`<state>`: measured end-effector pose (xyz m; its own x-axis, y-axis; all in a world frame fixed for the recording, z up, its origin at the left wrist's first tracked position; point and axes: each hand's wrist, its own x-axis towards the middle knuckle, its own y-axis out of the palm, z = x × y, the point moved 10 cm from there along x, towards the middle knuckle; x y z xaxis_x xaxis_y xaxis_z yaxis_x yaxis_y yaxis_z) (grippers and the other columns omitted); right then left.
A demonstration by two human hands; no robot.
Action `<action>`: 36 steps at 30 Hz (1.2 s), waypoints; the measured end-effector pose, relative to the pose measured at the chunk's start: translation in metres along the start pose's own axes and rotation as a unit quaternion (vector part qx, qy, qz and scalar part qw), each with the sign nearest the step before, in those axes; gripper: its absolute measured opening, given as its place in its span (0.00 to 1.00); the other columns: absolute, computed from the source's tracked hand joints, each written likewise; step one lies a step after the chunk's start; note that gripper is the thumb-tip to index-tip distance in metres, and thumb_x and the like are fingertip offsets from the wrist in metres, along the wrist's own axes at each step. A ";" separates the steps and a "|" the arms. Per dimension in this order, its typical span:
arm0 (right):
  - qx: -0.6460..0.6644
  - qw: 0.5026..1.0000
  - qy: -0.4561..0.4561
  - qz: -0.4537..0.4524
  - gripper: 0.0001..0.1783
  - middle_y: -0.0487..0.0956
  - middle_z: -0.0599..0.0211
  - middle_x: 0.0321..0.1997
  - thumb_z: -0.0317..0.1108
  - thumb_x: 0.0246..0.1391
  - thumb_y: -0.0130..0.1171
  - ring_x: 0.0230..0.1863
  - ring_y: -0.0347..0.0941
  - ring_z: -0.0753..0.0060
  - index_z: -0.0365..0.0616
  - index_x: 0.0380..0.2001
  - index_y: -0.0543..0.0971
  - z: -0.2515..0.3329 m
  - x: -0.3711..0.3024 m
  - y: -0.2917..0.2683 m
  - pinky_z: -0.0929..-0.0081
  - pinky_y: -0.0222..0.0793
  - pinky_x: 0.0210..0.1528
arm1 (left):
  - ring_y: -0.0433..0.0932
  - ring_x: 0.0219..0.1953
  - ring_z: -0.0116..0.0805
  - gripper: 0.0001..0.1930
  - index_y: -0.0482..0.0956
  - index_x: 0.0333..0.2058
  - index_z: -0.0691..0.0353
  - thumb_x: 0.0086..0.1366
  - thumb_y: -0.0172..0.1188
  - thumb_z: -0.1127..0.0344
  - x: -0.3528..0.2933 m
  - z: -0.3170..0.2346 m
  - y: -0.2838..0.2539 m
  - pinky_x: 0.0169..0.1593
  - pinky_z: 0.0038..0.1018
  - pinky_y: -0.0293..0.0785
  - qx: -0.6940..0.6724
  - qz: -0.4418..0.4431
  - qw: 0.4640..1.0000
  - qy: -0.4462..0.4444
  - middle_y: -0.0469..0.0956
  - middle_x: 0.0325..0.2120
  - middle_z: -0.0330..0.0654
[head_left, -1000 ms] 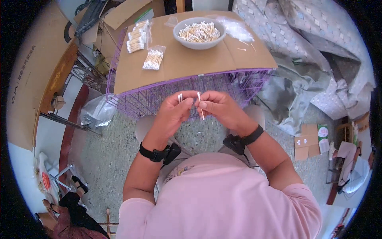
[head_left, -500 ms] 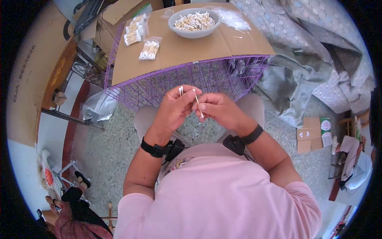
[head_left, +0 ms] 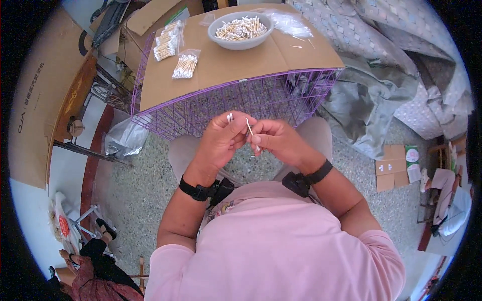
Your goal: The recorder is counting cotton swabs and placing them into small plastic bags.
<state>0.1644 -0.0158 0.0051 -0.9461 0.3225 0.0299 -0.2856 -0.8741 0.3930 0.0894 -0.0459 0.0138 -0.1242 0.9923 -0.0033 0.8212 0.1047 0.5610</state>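
Clock directions are from the hands. Left hand point(head_left: 219, 139) pinches two cotton swabs point(head_left: 230, 117) between thumb and fingers, white tips poking up; grip narrow. Right hand point(head_left: 281, 141) pinches a single swab point(head_left: 249, 127) between thumb and fingertips, shaft slanted from 11 to 5; its top end is right at the left thumb, contact can't tell. Hands close together, above the lap.

Grey bowl point(head_left: 241, 45) at 12 o'clock, heaped with swabs point(head_left: 242, 28), on a cardboard sheet point(head_left: 226, 65) over a purple wire cage point(head_left: 236, 83). Between 10 and 11: small swab pack point(head_left: 186, 66), larger swab bundle point(head_left: 168, 41) beyond it, both in clear plastic. Clear bags point(head_left: 291, 23) between 12 and 1, right beside bowl; two loose swabs point(head_left: 296, 46) at 1. Silvery bag point(head_left: 125, 139) on floor at 9. Grey cloth point(head_left: 376, 103) between 2 and 3. Flattened carton point(head_left: 391, 173) past 3. Another person point(head_left: 100, 278) toward 7–8, partly cut off.
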 end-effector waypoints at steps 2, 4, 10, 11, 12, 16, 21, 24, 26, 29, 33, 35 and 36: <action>-0.022 1.000 -0.006 -0.007 0.08 0.74 0.77 0.27 0.37 0.55 0.60 0.29 0.69 0.85 0.45 0.30 0.76 0.002 0.000 -0.001 0.82 0.69 0.34 | 0.61 0.17 0.16 0.11 0.79 0.35 0.65 0.64 0.57 0.62 0.000 -0.001 0.002 0.19 0.14 0.55 -0.001 0.010 1.000 0.006 0.68 0.18 0.29; -0.045 0.999 -0.011 -0.014 0.07 0.74 0.78 0.27 0.36 0.54 0.61 0.29 0.68 0.86 0.45 0.30 0.76 0.002 0.000 -0.003 0.83 0.68 0.34 | 0.61 0.17 0.15 0.09 0.79 0.34 0.64 0.63 0.59 0.63 -0.001 0.001 -0.003 0.19 0.14 0.55 0.034 -0.017 0.999 0.002 0.69 0.18 0.29; -0.074 0.996 -0.033 -0.045 0.07 0.74 0.78 0.27 0.36 0.55 0.60 0.29 0.67 0.86 0.45 0.29 0.76 0.004 0.002 -0.010 0.84 0.65 0.33 | 0.61 0.17 0.15 0.09 0.79 0.34 0.64 0.63 0.59 0.63 -0.001 -0.001 -0.006 0.20 0.14 0.55 0.118 -0.047 0.992 0.012 0.72 0.20 0.31; -0.061 0.997 -0.033 -0.041 0.08 0.74 0.78 0.27 0.37 0.55 0.59 0.29 0.67 0.86 0.45 0.29 0.77 0.004 0.003 -0.008 0.83 0.65 0.34 | 0.61 0.17 0.15 0.09 0.79 0.34 0.64 0.63 0.59 0.63 0.000 0.000 -0.005 0.20 0.14 0.55 0.118 -0.047 0.992 0.012 0.72 0.20 0.31; -0.048 0.998 -0.033 -0.038 0.08 0.74 0.78 0.27 0.38 0.56 0.58 0.29 0.67 0.85 0.45 0.29 0.77 0.005 0.004 -0.007 0.83 0.65 0.34 | 0.62 0.17 0.16 0.09 0.79 0.33 0.64 0.63 0.59 0.63 0.002 -0.001 -0.005 0.19 0.14 0.55 0.095 -0.047 0.994 0.016 0.73 0.20 0.31; -0.038 0.997 -0.007 -0.065 0.10 0.74 0.77 0.27 0.39 0.57 0.57 0.29 0.68 0.85 0.45 0.29 0.77 0.008 0.002 -0.007 0.82 0.65 0.35 | 0.65 0.17 0.17 0.09 0.79 0.33 0.64 0.63 0.58 0.63 0.002 0.001 -0.012 0.19 0.14 0.56 0.074 -0.064 0.995 0.004 0.74 0.21 0.32; -0.039 0.998 -0.029 -0.042 0.10 0.74 0.77 0.27 0.39 0.57 0.58 0.30 0.68 0.85 0.43 0.31 0.76 0.002 0.007 -0.012 0.83 0.66 0.35 | 0.68 0.20 0.18 0.09 0.78 0.34 0.63 0.63 0.58 0.62 0.005 0.008 -0.015 0.20 0.14 0.59 0.087 -0.044 0.995 0.007 0.74 0.22 0.33; -0.035 0.998 -0.035 -0.044 0.09 0.74 0.76 0.27 0.38 0.56 0.58 0.30 0.68 0.85 0.43 0.32 0.76 0.002 0.007 -0.015 0.84 0.66 0.34 | 0.71 0.22 0.18 0.09 0.78 0.34 0.63 0.63 0.58 0.62 0.005 0.008 -0.014 0.22 0.13 0.62 0.090 -0.023 0.996 -0.005 0.75 0.24 0.34; -0.050 0.996 -0.028 -0.070 0.09 0.74 0.77 0.28 0.37 0.56 0.58 0.30 0.68 0.85 0.42 0.33 0.76 0.005 0.007 -0.019 0.84 0.66 0.34 | 0.69 0.22 0.17 0.09 0.77 0.34 0.62 0.63 0.58 0.62 0.004 0.009 -0.010 0.22 0.13 0.61 0.080 -0.016 0.997 -0.014 0.75 0.24 0.33; -0.069 0.990 -0.043 -0.116 0.10 0.74 0.76 0.29 0.37 0.57 0.57 0.30 0.68 0.85 0.41 0.36 0.76 0.021 0.006 -0.023 0.84 0.67 0.34 | 0.65 0.20 0.16 0.08 0.77 0.31 0.61 0.63 0.59 0.63 0.004 0.009 -0.020 0.21 0.13 0.58 0.058 -0.080 0.995 -0.013 0.73 0.23 0.30; -0.092 0.986 -0.071 -0.122 0.11 0.75 0.76 0.30 0.35 0.57 0.57 0.31 0.68 0.85 0.40 0.39 0.76 0.038 0.006 -0.024 0.84 0.67 0.34 | 0.59 0.16 0.15 0.08 0.78 0.31 0.60 0.63 0.59 0.62 0.003 0.012 -0.013 0.19 0.14 0.53 0.119 -0.039 0.991 -0.044 0.68 0.18 0.27; -0.108 0.986 -0.066 -0.108 0.10 0.75 0.76 0.30 0.34 0.57 0.57 0.31 0.68 0.85 0.40 0.39 0.76 0.038 0.007 -0.024 0.85 0.67 0.34 | 0.58 0.15 0.14 0.09 0.79 0.32 0.61 0.63 0.59 0.61 0.002 0.017 -0.009 0.19 0.14 0.52 0.143 -0.023 0.987 -0.065 0.67 0.16 0.26; -0.125 0.986 -0.061 -0.093 0.10 0.75 0.76 0.30 0.34 0.57 0.57 0.32 0.68 0.86 0.40 0.39 0.76 0.037 0.008 -0.022 0.85 0.67 0.35 | 0.58 0.15 0.14 0.10 0.80 0.32 0.61 0.63 0.59 0.60 0.001 0.017 -0.007 0.19 0.14 0.52 0.148 -0.019 0.987 -0.058 0.67 0.16 0.26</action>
<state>0.1688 0.0194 0.0306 -0.8530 0.5131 0.0957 -0.4948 -0.8533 0.1644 0.0932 -0.0441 -0.0045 -0.1082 0.9863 -0.1243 0.9460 0.1406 0.2922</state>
